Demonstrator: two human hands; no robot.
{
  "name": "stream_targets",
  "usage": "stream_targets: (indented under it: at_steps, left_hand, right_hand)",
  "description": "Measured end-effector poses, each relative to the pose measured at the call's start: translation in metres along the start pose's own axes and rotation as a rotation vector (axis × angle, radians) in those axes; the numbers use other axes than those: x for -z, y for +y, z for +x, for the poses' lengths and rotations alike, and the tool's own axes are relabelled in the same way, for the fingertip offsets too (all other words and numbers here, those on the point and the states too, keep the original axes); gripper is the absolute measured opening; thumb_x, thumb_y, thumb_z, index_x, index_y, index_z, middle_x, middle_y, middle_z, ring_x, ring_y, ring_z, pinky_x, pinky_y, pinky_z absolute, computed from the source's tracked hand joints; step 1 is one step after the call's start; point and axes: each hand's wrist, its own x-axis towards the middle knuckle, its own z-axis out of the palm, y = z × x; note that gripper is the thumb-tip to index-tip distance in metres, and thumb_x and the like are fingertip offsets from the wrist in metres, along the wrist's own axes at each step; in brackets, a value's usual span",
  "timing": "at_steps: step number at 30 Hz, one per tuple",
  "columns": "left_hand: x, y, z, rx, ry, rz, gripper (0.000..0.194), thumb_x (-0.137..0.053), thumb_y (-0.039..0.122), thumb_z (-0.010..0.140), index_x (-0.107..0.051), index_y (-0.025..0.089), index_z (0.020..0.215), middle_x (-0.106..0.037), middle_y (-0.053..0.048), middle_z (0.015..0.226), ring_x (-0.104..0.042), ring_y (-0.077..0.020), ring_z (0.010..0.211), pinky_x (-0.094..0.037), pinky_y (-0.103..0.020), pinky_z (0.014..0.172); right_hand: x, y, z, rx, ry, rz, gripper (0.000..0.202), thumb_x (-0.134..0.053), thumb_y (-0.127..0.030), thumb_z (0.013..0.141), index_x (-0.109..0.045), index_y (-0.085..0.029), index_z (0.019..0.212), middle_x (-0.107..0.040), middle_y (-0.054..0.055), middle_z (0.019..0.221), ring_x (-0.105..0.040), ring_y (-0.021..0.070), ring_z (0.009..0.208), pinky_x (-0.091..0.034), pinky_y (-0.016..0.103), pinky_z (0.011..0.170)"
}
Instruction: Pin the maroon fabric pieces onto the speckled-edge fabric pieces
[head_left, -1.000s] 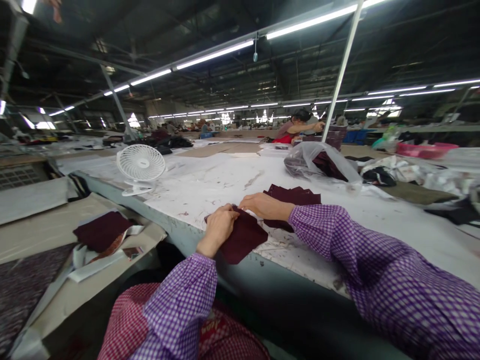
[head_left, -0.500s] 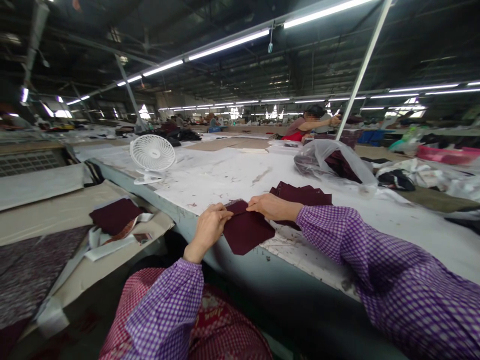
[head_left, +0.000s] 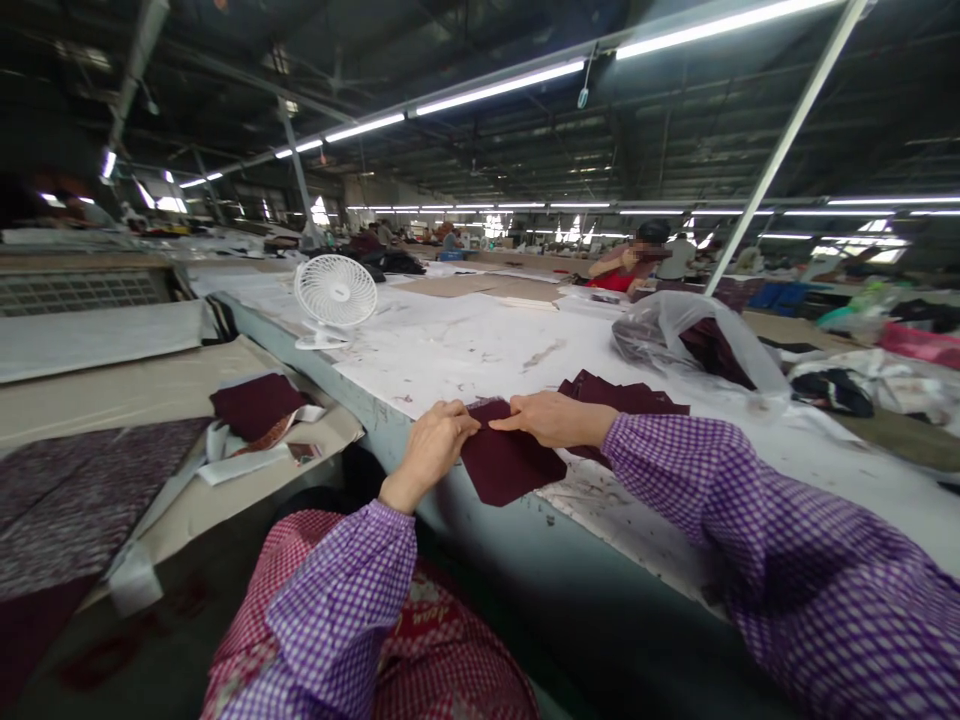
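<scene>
A dark maroon fabric piece lies at the table's near edge, its pointed lower end hanging past the rim. My left hand pinches its upper left side between thumb and fingers. On the upper edge, my right hand presses and grips a folded strip of the same cloth with its fingertips. Just beyond my right hand sits a fanned stack of maroon fabric pieces, partly covered by the hand and sleeve.
The white-covered table carries a small white fan and a clear plastic bag with maroon cloth. Left of me, a lower surface holds a maroon scrap and speckled cloth. A co-worker is across the table.
The view has turned slightly left, so everything sits further right. Both hands stay on the fabric piece, the right fingers now lying flatter along its fold. The co-worker's arm has drawn in.
</scene>
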Motion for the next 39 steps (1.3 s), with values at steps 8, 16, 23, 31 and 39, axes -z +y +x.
stream_targets:
  at_steps: [8, 16, 23, 31, 39]
  left_hand:
    - [0.007, -0.014, -0.008, 0.023, 0.061, -0.25, 0.015, -0.054, 0.022, 0.085, -0.068, 0.018, 0.081, -0.065, -0.004, 0.087, -0.059, -0.0174, 0.085, -0.045, -0.03, 0.079]
    - [0.012, -0.018, -0.011, 0.077, 0.079, -0.362, 0.013, -0.053, 0.014, 0.08, -0.065, 0.017, 0.075, -0.065, -0.003, 0.081, -0.059, -0.0149, 0.077, -0.044, -0.027, 0.074]
    - [0.008, -0.024, -0.015, 0.093, 0.091, -0.497, 0.016, -0.051, 0.023, 0.083, -0.066, 0.017, 0.08, -0.066, -0.004, 0.088, -0.06, -0.016, 0.081, -0.046, -0.028, 0.078]
    - [0.004, -0.024, -0.012, 0.191, 0.12, -0.442, 0.022, -0.044, 0.022, 0.087, -0.066, 0.017, 0.089, -0.067, -0.004, 0.086, -0.06, -0.0157, 0.081, -0.046, -0.028, 0.077]
    - [0.005, -0.017, -0.008, 0.084, 0.078, -0.252, 0.024, -0.044, 0.014, 0.086, -0.067, 0.017, 0.094, -0.064, -0.006, 0.09, -0.059, -0.0181, 0.087, -0.046, -0.03, 0.081]
  right_hand:
    - [0.024, -0.009, 0.012, 0.007, -0.139, -0.1, 0.065, -0.041, -0.005, 0.081, -0.04, -0.033, 0.14, -0.064, 0.009, 0.093, -0.058, 0.0154, 0.066, -0.032, 0.025, 0.056]
    - [0.029, -0.007, 0.019, 0.058, -0.156, -0.09, 0.068, -0.043, -0.003, 0.079, -0.039, -0.032, 0.141, -0.067, 0.008, 0.088, -0.057, 0.0158, 0.07, -0.032, 0.026, 0.059]
    - [0.03, -0.006, 0.03, 0.118, -0.184, -0.061, 0.072, -0.042, 0.002, 0.077, -0.037, -0.03, 0.142, -0.065, 0.005, 0.075, -0.052, 0.0132, 0.059, -0.031, 0.026, 0.058]
    - [0.036, -0.016, 0.03, 0.128, -0.175, -0.099, 0.071, -0.039, 0.001, 0.081, -0.033, -0.032, 0.143, -0.064, 0.005, 0.073, -0.051, 0.0124, 0.057, -0.03, 0.025, 0.056]
    - [-0.005, 0.011, 0.028, -0.131, 0.028, 0.357, 0.036, -0.061, -0.033, 0.083, -0.061, -0.022, 0.117, -0.065, 0.005, 0.087, -0.057, 0.0158, 0.077, -0.036, 0.025, 0.064]
